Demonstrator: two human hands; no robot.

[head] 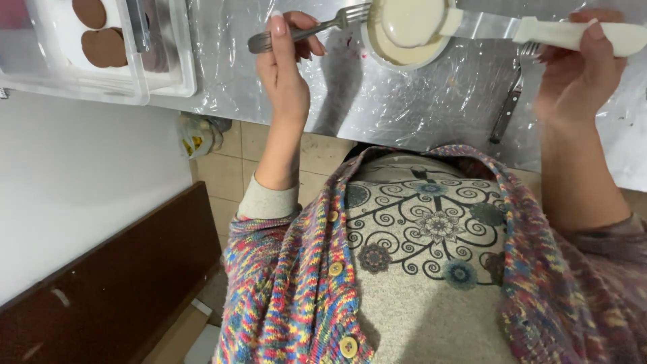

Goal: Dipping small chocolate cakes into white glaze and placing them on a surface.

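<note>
1. step in hand, as judged: coating a round piece in white glaze. the left hand (286, 64), upper centre-left of the frame, had its fingers (278, 25) closed on the handle of a fork (306, 30), tines reaching to the bowl's rim.
2. the right hand (579, 74), upper right, had its fingers closed around the white handle of a spatula (539, 30). its blade carried a round glazed piece (412, 20) just above the white bowl (404, 50) at top centre.
3. the bowl stood on a desk (404, 101) covered in clear film. a second fork (515, 94) lay on the film below the spatula.
4. upper left: clear plastic container (101, 61) with brown round biscuits (101, 46) inside.
5. next move, as judged, called for a level blade and the fork steadying the piece so the glaze drained into the bowl, not onto the film.
6. hard to make out: the bowl's far rim and the piece's top were cut off by the frame edge; what lay under the glaze was hidden; right fingertips partly behind the handle.
</note>
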